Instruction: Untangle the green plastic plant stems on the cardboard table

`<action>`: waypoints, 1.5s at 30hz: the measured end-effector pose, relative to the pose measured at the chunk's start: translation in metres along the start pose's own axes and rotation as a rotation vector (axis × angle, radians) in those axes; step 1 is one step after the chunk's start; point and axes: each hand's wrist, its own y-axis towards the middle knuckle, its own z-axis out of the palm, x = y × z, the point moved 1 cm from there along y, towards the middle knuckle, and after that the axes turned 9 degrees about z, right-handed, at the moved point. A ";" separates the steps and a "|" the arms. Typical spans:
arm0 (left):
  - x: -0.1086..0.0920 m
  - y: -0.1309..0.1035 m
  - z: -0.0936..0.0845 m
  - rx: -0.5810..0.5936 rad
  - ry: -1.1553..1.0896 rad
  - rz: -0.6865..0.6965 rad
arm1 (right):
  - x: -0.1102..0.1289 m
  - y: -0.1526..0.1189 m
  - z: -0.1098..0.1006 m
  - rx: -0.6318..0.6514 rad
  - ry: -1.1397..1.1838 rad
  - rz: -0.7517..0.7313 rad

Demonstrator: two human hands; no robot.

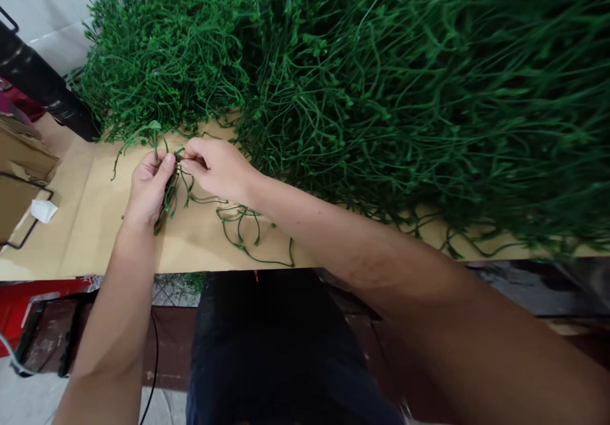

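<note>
My left hand (147, 188) is closed around a small bunch of green plastic-looking stems (168, 206), with thumb and fingers pressed together. Some stems stick up past the fingers and others hang below the palm. Close beside it on the right, my right hand (223, 169) has its thumb and fingertips pinched at a thin stem of the same bunch; its fingertips partly cover the spot. A few loose green stems (238, 242) lie on the tan tabletop (109, 190) below my right wrist.
A large heap of tangled green stems (305, 88) covers the table's far side and right. At the left stand a black post (45, 85), a cardboard box (21, 148) and a black wire frame with a white tag (44, 210). A red container (16, 307) shows below the table.
</note>
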 end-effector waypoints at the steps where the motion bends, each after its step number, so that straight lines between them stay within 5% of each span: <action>1: -0.001 0.000 0.001 0.008 -0.002 0.010 | -0.001 0.000 -0.001 0.013 0.012 0.006; 9: -0.002 0.002 -0.001 0.012 0.139 0.033 | -0.003 0.002 0.000 -0.003 0.118 -0.023; 18: -0.002 -0.002 -0.002 -0.108 0.224 0.106 | -0.010 -0.004 0.004 0.050 0.237 -0.051; 32: -0.002 -0.011 -0.002 0.087 0.002 -0.047 | -0.019 -0.001 0.008 0.053 0.385 0.047; 45: 0.003 -0.012 -0.002 0.082 0.019 -0.074 | -0.028 -0.006 0.014 0.139 0.426 0.110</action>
